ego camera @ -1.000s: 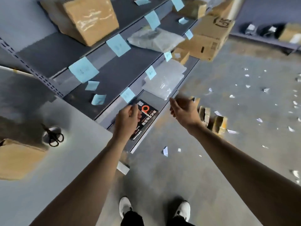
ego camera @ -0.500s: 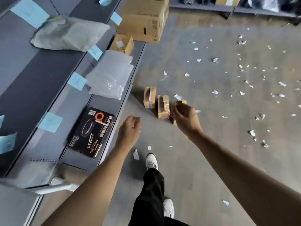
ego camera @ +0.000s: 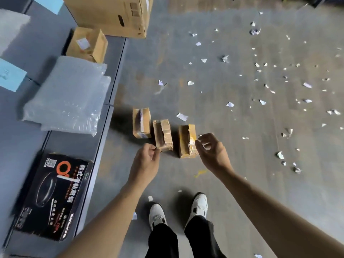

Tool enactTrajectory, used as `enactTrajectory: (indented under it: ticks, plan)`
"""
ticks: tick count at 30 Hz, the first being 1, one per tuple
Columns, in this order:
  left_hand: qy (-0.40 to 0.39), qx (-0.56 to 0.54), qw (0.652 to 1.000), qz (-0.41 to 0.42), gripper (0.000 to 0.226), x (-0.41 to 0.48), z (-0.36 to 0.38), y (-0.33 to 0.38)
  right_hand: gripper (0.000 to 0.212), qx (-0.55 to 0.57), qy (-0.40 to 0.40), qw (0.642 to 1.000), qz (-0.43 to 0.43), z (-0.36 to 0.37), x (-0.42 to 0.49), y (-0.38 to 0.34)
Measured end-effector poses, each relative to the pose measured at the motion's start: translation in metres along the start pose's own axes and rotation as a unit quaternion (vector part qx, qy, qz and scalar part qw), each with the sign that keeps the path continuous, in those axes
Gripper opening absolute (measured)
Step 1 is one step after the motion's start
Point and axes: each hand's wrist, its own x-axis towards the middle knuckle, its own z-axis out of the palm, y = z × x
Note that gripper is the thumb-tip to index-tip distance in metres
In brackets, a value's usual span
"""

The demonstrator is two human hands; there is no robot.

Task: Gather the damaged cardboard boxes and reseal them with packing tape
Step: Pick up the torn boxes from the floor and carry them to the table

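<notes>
Left hand [ego camera: 147, 161] and right hand [ego camera: 212, 151] came off shelf [ego camera: 61, 138] toward three damaged cardboard boxes [ego camera: 163, 135] lined up on floor [ego camera: 223, 108] — both hands loosely curled, empty, near boxes. Step needed squeeze on row ends — lifting all together.

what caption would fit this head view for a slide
Person's left hand and right hand reach toward three small taped cardboard boxes on a paper-strewn floor

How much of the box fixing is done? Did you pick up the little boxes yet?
Nothing looks done yet. The three small boxes lie on the floor beside the shelf, none picked up. In hand: the left hand and right hand reach toward them, both empty. Left: gathering all three and taping them shut; no tape roll shows.
</notes>
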Motion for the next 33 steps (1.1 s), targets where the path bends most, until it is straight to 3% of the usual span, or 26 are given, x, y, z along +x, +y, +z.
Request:
enactTrajectory:
  ticks: [8, 16, 21, 24, 33]
  plan:
    - [-0.005, 0.055, 0.998, -0.034, 0.045, 0.112, 0.088, -0.058, 0.044, -0.081, -0.066, 0.994, 0.019, 0.068, 0.118, 0.108]
    - [-0.013, 0.141, 0.989, -0.05, 0.062, 0.223, 0.189, -0.131, 0.076, -0.171, -0.124, 0.972, 0.105, 0.153, 0.201, 0.214]
    - [0.005, 0.189, 0.979, -0.075, 0.075, 0.269, 0.23, -0.171, 0.105, -0.225, -0.114, 0.961, 0.112, 0.19, 0.223, 0.262]
    - [0.037, 0.195, 0.979, -0.048, 0.081, 0.286, 0.247, -0.182, 0.121, -0.26, -0.106, 0.952, 0.12, 0.203, 0.232, 0.28]
    - [0.048, 0.221, 0.973, -0.049, 0.113, 0.315, 0.273, -0.189, 0.145, -0.265, -0.091, 0.948, 0.15, 0.231, 0.244, 0.309]
